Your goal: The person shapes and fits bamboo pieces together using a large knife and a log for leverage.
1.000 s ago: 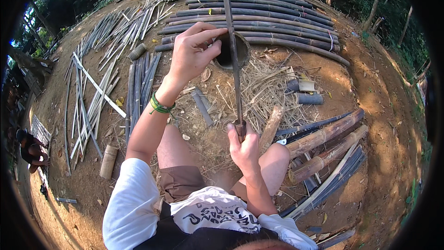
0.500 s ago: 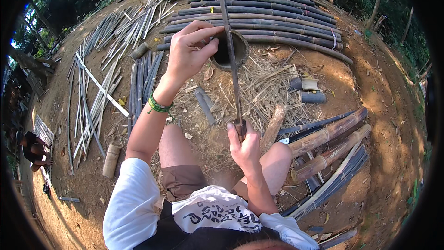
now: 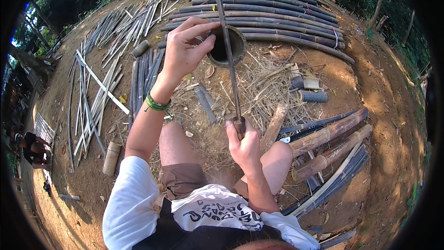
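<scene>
My right hand (image 3: 245,147) grips the dark wooden handle of a machete (image 3: 232,76). Its long, narrow blade points away from me and lies across the open round end of a bamboo tube (image 3: 240,48). At the tube's left edge, my left hand (image 3: 184,51) has thumb and fingers closed on the rim, with the index fingertip close beside the blade. The hollow inside of the tube is dark, and its lower part is hidden. My bare knees are bent on either side below.
Long bamboo poles (image 3: 277,14) lie in rows at the back. Split strips (image 3: 99,83) spread over the left ground. Shavings (image 3: 266,83) and short pieces surround the tube. Thick bamboo lengths (image 3: 330,132) lie right of my knee. Another person (image 3: 34,150) is at far left.
The machete, the tube's open end and my left hand have shifted slightly left in view. Both holds look the same.
</scene>
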A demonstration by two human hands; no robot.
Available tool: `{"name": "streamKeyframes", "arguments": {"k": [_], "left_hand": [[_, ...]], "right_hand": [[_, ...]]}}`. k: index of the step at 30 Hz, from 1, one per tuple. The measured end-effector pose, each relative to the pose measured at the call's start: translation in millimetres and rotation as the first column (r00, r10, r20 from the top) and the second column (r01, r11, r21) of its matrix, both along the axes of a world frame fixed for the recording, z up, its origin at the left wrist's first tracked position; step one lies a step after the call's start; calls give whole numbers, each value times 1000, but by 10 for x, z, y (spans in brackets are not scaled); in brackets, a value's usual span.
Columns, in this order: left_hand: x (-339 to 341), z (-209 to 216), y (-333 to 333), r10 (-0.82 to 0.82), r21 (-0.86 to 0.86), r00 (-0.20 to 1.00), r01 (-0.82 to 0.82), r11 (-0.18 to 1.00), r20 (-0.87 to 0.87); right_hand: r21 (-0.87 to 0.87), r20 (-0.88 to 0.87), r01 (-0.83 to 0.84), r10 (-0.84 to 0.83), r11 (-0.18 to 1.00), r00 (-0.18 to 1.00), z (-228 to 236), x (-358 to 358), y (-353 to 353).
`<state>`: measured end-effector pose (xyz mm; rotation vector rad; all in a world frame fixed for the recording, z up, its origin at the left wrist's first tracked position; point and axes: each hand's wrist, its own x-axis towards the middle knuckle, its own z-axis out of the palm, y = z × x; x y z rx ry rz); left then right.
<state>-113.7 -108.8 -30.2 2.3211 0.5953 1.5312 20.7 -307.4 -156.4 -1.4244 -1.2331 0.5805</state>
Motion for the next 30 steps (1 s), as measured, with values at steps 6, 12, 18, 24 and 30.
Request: {"name": "streamKeyframes", "arguments": {"k": [6, 12, 18, 24, 30], "left_hand": [[-56, 2, -9, 2, 13, 1000, -2, 1000, -18], [-101, 25, -42, -6, 3, 999, 6, 1000, -47], [-97, 13, -70, -4, 0, 998, 4, 1000, -60], [-87, 19, -106, -1, 21, 997, 3, 1000, -81], [-173, -42, -134, 38, 108, 997, -31, 994, -65]], "right_hand": [[-6, 8, 0, 0, 1000, 1000, -2, -7, 5], [-31, 15, -2, 2, 1000, 1000, 50, -18, -27], [-49, -1, 1, -1, 999, 1000, 20, -18, -43], [-23, -60, -4, 2, 1000, 998, -119, -4, -19], [14, -25, -3, 3, 1000, 1000, -130, -68, -3]]}}
